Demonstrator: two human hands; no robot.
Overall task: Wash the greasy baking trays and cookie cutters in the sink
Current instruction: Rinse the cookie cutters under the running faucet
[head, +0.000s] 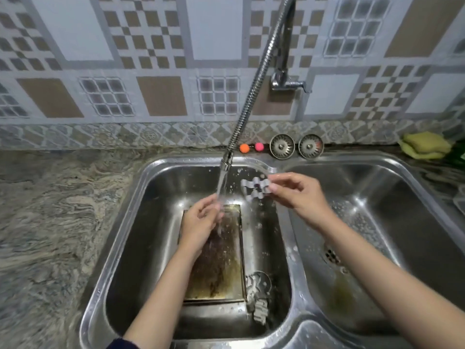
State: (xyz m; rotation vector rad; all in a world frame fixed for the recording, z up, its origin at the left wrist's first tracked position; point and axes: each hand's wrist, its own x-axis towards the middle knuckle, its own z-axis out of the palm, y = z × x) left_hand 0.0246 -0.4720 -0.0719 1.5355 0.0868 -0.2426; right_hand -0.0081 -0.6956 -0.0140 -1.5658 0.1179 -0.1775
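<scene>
A greasy, brown-stained baking tray (221,268) lies flat in the left basin of the steel double sink (141,222). Water runs from the flexible tap (226,162) onto my left hand (201,222), which hangs above the tray with loosely curled fingers and nothing in it. My right hand (297,192) pinches a metal cookie cutter (255,188) with a wavy outline, just right of the stream. More cookie cutters (258,295) lie by the tray's near right corner.
The right basin (377,222) has soap suds and a drain (332,256). Two sink strainers (281,146) and two small coloured balls (244,148) sit on the back ledge. Yellow-green sponges (425,144) lie at the far right. A stone counter (50,222) extends left.
</scene>
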